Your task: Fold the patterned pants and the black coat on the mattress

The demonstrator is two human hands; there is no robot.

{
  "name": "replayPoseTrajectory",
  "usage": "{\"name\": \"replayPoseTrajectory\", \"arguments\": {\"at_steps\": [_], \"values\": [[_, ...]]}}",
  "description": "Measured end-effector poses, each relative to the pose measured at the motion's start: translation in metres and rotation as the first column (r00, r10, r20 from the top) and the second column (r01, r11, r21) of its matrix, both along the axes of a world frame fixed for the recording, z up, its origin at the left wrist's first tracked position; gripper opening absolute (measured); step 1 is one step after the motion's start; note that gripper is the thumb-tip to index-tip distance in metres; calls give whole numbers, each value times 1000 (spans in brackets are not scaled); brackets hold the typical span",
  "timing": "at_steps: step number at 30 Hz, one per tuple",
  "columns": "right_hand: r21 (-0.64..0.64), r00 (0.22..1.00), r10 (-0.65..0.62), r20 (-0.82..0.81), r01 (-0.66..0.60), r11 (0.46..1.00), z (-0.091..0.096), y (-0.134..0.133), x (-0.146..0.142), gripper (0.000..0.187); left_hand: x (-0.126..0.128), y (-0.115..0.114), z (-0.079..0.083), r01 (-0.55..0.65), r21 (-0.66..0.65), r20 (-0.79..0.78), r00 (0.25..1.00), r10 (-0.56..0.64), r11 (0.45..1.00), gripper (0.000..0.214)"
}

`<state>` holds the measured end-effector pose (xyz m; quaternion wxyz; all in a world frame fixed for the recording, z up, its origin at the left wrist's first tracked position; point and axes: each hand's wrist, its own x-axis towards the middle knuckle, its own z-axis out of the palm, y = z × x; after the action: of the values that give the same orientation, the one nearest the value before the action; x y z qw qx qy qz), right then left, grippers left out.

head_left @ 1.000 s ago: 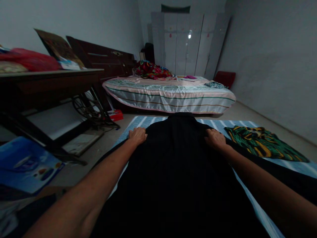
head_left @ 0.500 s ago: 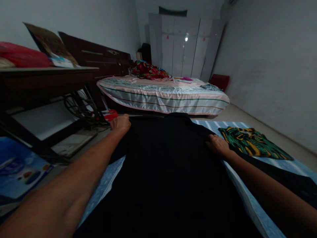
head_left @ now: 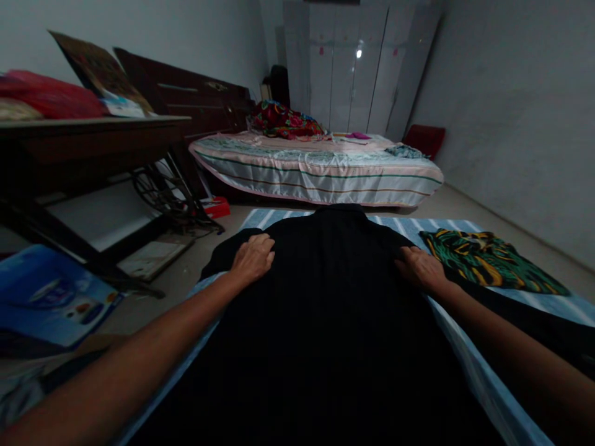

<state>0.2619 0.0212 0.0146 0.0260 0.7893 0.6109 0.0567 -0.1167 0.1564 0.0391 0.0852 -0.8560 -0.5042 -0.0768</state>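
A black long-sleeved shirt [head_left: 325, 322] lies spread out in front of me, collar at the far end, on a blue-and-white striped cloth [head_left: 469, 334]. My left hand [head_left: 253, 256] is closed on the shirt near its left shoulder, fingers curled into the fabric. At the opposite shoulder my right hand [head_left: 422, 267] grips the shirt too, its fingertips partly hidden in the dark cloth. One sleeve stretches off to the right beneath my right forearm. Beyond that sleeve a folded green, black and yellow patterned cloth [head_left: 493, 260] rests on the striped one.
Past the striped cloth stands a bed [head_left: 316, 173] with a red floral blanket [head_left: 286, 121]. On the left are a treadle sewing table [head_left: 93, 145], a small red box [head_left: 217, 207] and a blue printed box [head_left: 56, 300]. A pale wardrobe [head_left: 344, 80] fills the back.
My left hand has come down and inward with the shirt's left shoulder, which now lies lower on the striped cloth. My right hand keeps its hold. The view has tipped slightly downward.
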Motion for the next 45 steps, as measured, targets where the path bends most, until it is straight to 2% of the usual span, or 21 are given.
{"name": "replayPoseTrajectory", "arguments": {"at_steps": [3,6,9,11,13,15,17,18,20,22,24,26,27,32,37,40,43,45], "values": [[19,999,53,7,-53,998,3,-28,-5,26,-23,-41,-10,43,-62,42,998,-41,997,35],[33,997,60,-38,-59,998,-1,-67,-9,30,-51,-84,-12,17,-143,142,990,4,990,39],[113,986,52,-156,-35,993,-13,-115,-11,40,-76,-129,-6,-83,-242,323,933,161,967,42],[160,950,33,-311,18,987,-22,-150,-12,46,-88,-157,0,-156,-361,466,824,322,920,41],[179,877,-18,-480,118,977,-29,-187,-16,50,-98,-184,7,-184,-497,575,662,481,848,37],[211,803,-48,-594,213,954,-33,-224,-24,45,-107,-209,14,-156,-616,618,511,597,772,37],[266,778,-26,-628,246,932,-34,-260,-39,37,-115,-233,22,-87,-721,600,419,682,688,39],[307,786,17,-618,222,925,-33,-277,-49,36,-119,-245,26,-32,-772,574,394,718,635,40],[414,818,170,-549,89,906,-31,-307,-76,35,-126,-266,32,91,-856,504,364,783,509,40],[513,830,359,-427,-105,852,-29,-330,-108,32,-131,-284,37,187,-902,432,343,834,390,40],[539,781,554,-289,-345,768,-30,-344,-141,35,-134,-298,39,238,-913,394,314,864,330,39],[496,686,700,-197,-546,675,-31,-351,-172,39,-137,-308,38,262,-907,399,283,872,330,38],[474,677,712,-186,-573,669,-32,-352,-185,39,-138,-312,37,256,-903,410,272,871,346,38],[396,780,596,-191,-494,774,-28,-348,-227,42,-142,-322,31,135,-873,488,210,847,469,37],[343,791,599,-129,-531,775,-20,-343,-233,40,-136,-325,42,195,-812,569,49,821,551,34],[337,796,590,-133,-524,782,-17,-340,-230,38,-128,-323,49,220,-773,610,-1,792,595,30],[297,773,595,-218,-528,795,-12,-337,-222,37,-123,-319,50,203,-744,643,-44,765,637,26],[273,726,605,-326,-541,796,-7,-334,-214,36,-124,-317,49,189,-728,656,-87,750,659,26]]}}
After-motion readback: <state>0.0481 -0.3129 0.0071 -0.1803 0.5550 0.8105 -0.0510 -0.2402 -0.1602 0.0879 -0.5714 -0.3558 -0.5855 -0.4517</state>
